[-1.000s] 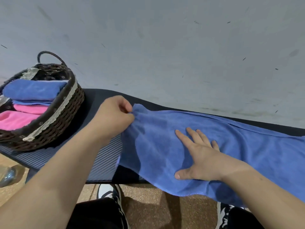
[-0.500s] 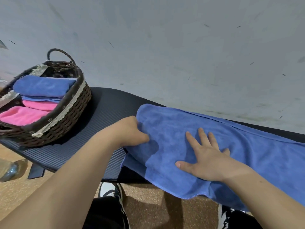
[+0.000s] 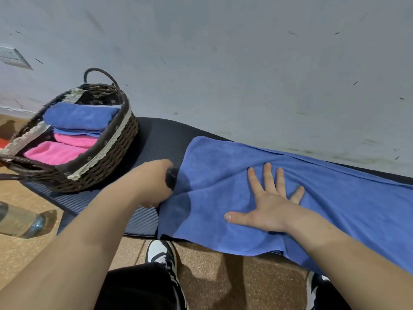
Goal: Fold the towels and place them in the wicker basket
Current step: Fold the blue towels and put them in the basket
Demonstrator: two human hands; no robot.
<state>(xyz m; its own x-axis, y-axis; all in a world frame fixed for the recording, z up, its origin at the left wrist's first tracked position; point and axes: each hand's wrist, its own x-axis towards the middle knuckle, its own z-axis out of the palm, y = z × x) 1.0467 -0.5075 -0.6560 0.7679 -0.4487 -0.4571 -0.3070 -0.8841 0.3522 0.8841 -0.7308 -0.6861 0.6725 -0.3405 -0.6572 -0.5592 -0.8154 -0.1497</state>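
Blue towel (image 3: 346, 198) on ribbed black mat (image 3: 161, 139), grey wall (image 3: 223, 63) behind

From the left hand (image 3: 154, 182), bare worktop (image 3: 161, 139) lies open toward 12 o'clock, a strip between the basket (image 3: 116, 142) at 10 and the towel (image 3: 223, 175) at 3. The wall (image 3: 245, 74) closes the far edge. The basket's top is open above the folded towels (image 3: 80, 117).

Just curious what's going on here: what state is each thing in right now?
Large blue microfibre towel: spread unfolded on the dark mat, front edge overhanging.
Brown wicker basket: holds folded blue and pink towels.
Left hand: grips the towel's left edge.
Right hand: flat, pressing the towel.
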